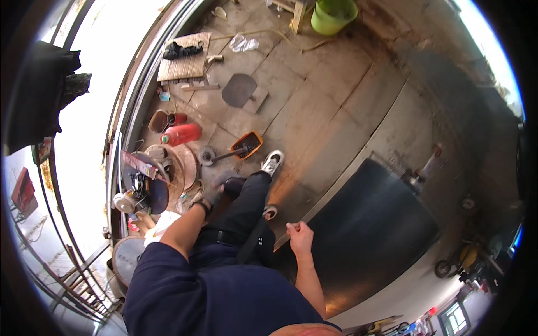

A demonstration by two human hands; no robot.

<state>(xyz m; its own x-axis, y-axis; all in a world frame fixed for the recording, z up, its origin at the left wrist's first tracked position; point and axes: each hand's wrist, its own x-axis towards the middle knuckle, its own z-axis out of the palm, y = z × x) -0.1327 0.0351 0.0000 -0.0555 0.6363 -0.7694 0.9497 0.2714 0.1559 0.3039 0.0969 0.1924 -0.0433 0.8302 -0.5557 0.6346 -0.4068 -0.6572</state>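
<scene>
My left hand (212, 196), with a dark band at the wrist, is lowered beside my left leg. It is greyish and blurred, and its fingers cannot be made out against the dark shapes there. My right hand (301, 237) is raised in front of my right side, fingers curled and thumb pressed against them. Whatever it may hold is too small to name. Beyond my left hand lies a grey round piece (207, 155) with a rod reaching to an orange tray (259, 138) of dark material. A red bottle (184, 134) with a green cap lies farther off.
A large black curved sheet (372, 229) stands close on my right. Round brown slabs (186, 162) and cluttered tools lie at left. Ahead on the floor are a dark round plate (239, 90), a corrugated board (185, 64), a clear plastic bag (243, 43) and a green bucket (333, 18).
</scene>
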